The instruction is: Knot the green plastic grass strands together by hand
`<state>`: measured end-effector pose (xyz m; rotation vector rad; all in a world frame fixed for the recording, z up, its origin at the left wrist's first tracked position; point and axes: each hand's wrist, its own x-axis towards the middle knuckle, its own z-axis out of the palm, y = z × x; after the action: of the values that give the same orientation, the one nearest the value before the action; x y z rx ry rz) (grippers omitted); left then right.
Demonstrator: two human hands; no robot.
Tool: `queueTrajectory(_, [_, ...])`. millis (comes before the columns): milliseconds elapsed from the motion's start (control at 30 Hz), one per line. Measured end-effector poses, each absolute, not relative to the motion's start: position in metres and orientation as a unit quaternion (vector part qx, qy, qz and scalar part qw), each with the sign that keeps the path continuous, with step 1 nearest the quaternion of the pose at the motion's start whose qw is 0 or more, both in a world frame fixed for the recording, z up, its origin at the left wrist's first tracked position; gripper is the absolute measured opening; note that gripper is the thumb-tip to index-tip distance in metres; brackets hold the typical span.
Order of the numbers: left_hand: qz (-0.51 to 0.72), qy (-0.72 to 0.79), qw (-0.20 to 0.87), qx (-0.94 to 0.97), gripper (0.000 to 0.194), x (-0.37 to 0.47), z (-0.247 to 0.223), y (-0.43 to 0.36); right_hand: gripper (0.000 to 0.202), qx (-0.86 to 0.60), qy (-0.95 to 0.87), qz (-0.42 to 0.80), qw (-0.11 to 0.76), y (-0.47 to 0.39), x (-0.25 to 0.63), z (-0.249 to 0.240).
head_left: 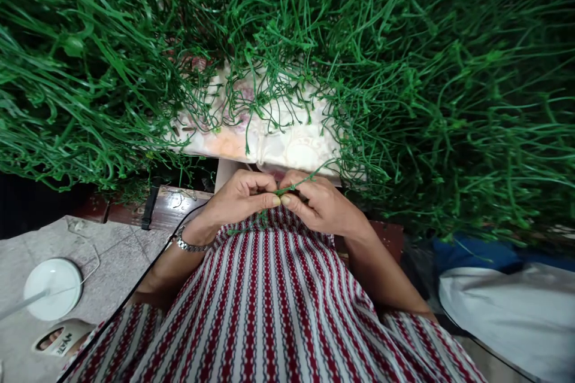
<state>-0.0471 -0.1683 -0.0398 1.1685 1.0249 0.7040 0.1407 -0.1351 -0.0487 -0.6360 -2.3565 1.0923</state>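
Between my two hands is a thin green plastic-looking stem (296,185), held just above my lap. My left hand (247,194) pinches it with thumb and forefinger, and a silver watch is on that wrist. Close beside it, my right hand (317,200) pinches the same stem, the two thumb tips almost touching. One end of the stem points up to the right past my right hand; green strands also hang below my left hand. Just beyond my hands, loose green stems (278,96) lie scattered over a pale patterned covered surface (296,146).
Large heaps of green stems rise at the left (81,84) and right (440,108). A black cord (148,272) runs past my left arm. On the floor at left are a round white base (53,288) and a slipper-clad foot (63,338). White cloth (512,305) lies at right.
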Motion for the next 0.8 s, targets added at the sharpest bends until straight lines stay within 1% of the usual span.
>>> queueTrajectory(133, [0.22,0.468,0.615,0.595,0.022,-0.0517,-0.0389,-0.1645,0.015,-0.242,-0.87,0.4,0.159,-0.1347,0.1418,-0.0469])
queueTrajectory(233, [0.179,0.447,0.602,0.637,0.018,-0.0538,-0.0406,-0.1633,0.015,-0.255,-0.866,0.414,0.117,-0.1362,0.1424,-0.0456])
queueTrajectory(400, [0.157,0.431,0.606,0.65,0.019,-0.0545,-0.0403,-0.1612,0.007,-0.255,-0.867,0.414,0.111,-0.1379,0.1419,-0.0472])
queueTrajectory(567, [0.154,0.421,0.63,0.634,0.019,-0.0546,-0.0392,-0.1583,0.007,-0.244,-0.863,0.433,0.094,-0.1367,0.1396,-0.0483])
queueTrajectory(633, [0.147,0.42,0.63,0.637,0.018,-0.0553,-0.0398,-0.1578,0.006,-0.253,-0.868,0.42,0.081,-0.1375,0.1385,-0.047])
queueTrajectory(733, [0.136,0.424,0.623,0.643,0.02,-0.0569,-0.0404,-0.1583,0.011,-0.264,-0.879,0.391,0.07,-0.1403,0.1375,-0.0448])
queueTrajectory(800, [0.128,0.417,0.629,0.643,0.025,-0.0582,-0.0404,-0.1589,0.017,-0.244,-0.878,0.401,0.092,-0.1416,0.1374,-0.0453])
